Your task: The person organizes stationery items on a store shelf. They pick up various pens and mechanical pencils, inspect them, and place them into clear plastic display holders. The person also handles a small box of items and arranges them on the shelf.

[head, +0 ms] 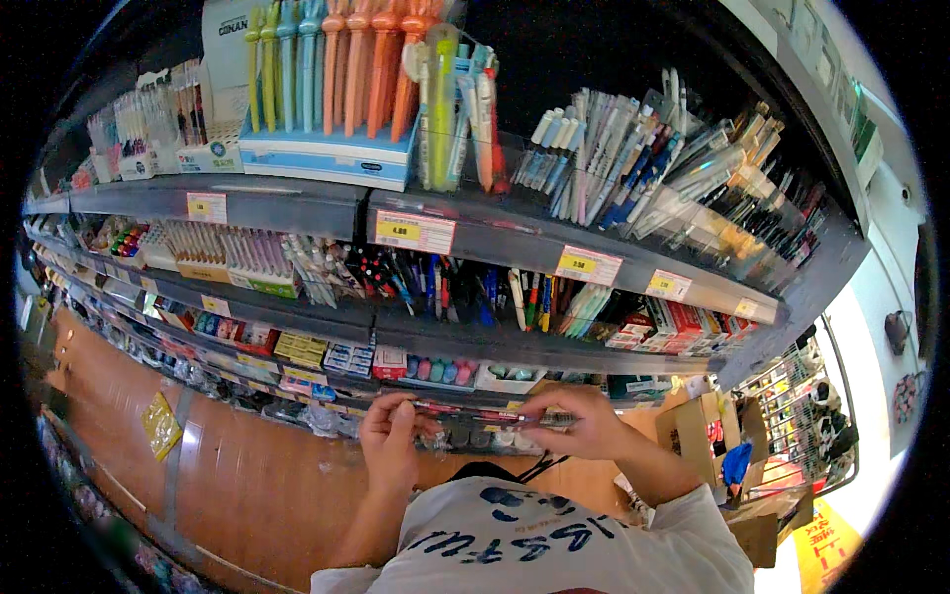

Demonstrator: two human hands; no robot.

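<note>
My left hand pinches a slim red pen-like item between thumb and fingers. In my right hand is a similar slim red and dark item, gripped at its end. The two lie almost in line in front of my chest; whether they are separate pens or parts of one thing cannot be told. Both hands are held in front of the lower shelves, above my shirt front. Behind them, a shelf holds a red-and-white box and small coloured bottles.
Upper shelf carries a blue display stand of tall pens and several bunches of pens. More pens fill the shelf below. At right stand an open cardboard box and a wire rack. A yellow packet lies on the floor.
</note>
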